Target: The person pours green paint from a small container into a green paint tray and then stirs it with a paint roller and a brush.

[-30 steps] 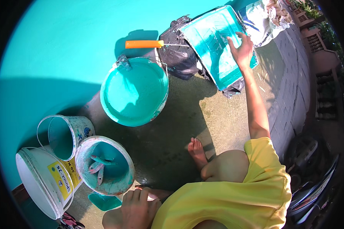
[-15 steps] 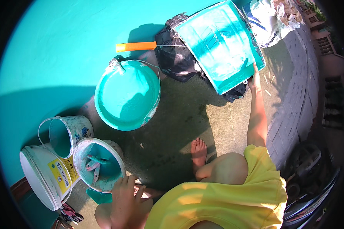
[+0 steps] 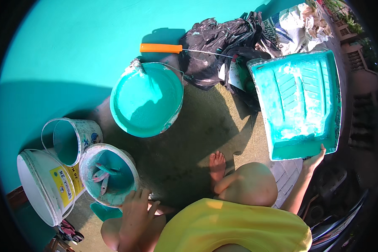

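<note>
My right hand (image 3: 314, 161) grips the near edge of a paint tray (image 3: 296, 101), its thumb over the rim. The tray is coated in wet turquoise paint and hangs tilted at the right. My left hand (image 3: 135, 211) rests over my bent knee, fingers loosely spread and holding nothing, beside the rim of a small bucket (image 3: 132, 161). Several paint-stained tools (image 3: 101, 175) lie in that bucket. An orange-handled paint tool (image 3: 161, 48) lies against a black plastic bag (image 3: 203, 63); its far end is partly hidden. A large bucket of turquoise paint (image 3: 149, 98) stands ahead.
Two more buckets lean at the left, a white one with a yellow label (image 3: 40, 187) and a paint-smeared one (image 3: 88, 136). A turquoise wall (image 3: 84, 42) rises ahead. A white sack (image 3: 296, 27) sits at the far right, and dark machinery (image 3: 336, 197) stands nearer me.
My right hand has drawn the paint tray rightward and toward me, off the black bag, turning it. More of the bag and the orange-handled tool's rod now shows. My left hand has stayed put.
</note>
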A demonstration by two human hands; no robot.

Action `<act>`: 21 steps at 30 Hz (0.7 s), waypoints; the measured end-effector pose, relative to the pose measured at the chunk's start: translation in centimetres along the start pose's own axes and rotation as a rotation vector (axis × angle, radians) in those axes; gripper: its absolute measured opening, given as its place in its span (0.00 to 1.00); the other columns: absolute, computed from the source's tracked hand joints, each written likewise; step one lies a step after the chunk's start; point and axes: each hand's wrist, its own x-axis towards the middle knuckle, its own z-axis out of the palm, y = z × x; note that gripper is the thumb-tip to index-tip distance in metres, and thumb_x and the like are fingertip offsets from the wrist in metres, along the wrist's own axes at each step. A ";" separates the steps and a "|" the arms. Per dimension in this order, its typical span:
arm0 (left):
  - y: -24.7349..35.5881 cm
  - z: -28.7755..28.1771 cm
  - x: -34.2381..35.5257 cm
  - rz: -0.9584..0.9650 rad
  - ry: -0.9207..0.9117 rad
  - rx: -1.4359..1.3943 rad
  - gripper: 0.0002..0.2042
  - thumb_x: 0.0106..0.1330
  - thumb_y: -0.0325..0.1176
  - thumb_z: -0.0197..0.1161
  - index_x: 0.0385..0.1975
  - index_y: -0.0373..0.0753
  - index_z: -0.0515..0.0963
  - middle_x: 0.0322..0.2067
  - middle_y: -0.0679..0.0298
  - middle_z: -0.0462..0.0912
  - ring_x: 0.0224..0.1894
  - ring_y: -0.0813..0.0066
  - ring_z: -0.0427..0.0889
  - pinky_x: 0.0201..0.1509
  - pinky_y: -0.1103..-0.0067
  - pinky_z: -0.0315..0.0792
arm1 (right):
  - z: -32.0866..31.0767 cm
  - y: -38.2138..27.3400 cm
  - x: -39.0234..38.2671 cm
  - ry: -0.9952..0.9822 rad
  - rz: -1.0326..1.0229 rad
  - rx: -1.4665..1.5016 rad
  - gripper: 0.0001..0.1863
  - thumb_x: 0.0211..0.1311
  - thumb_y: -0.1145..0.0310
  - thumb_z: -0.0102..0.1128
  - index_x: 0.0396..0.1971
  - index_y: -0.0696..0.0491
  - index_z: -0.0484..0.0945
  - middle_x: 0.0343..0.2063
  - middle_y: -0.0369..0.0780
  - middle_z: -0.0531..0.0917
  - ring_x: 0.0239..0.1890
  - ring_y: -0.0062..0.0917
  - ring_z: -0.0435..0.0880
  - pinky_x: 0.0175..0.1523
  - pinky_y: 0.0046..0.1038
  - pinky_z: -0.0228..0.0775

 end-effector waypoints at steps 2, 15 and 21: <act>-0.2 0.0 0.0 0.017 -0.020 -0.030 0.15 0.56 0.34 0.69 0.40 0.35 0.76 0.34 0.55 0.81 0.40 0.54 0.78 0.44 0.64 0.72 | -4.9 -5.7 -0.2 0.243 -0.104 -0.215 0.23 0.70 0.56 0.49 0.55 0.58 0.73 0.48 0.41 0.79 0.49 0.30 0.79 0.54 0.35 0.73; 0.4 -0.7 -0.2 -0.035 -0.005 0.011 0.15 0.56 0.33 0.69 0.40 0.36 0.75 0.32 0.56 0.78 0.37 0.54 0.77 0.41 0.64 0.70 | -2.2 8.4 3.6 0.003 -0.782 -1.450 0.41 0.45 0.81 0.60 0.65 0.60 0.58 0.58 0.54 0.70 0.61 0.51 0.66 0.68 0.46 0.56; -0.8 0.3 0.4 0.013 -0.024 0.039 0.16 0.55 0.31 0.70 0.41 0.35 0.74 0.28 0.57 0.76 0.33 0.56 0.75 0.38 0.64 0.68 | -2.5 0.0 11.2 0.392 -1.021 -1.393 0.33 0.52 0.78 0.61 0.61 0.59 0.65 0.50 0.51 0.75 0.53 0.49 0.74 0.59 0.45 0.64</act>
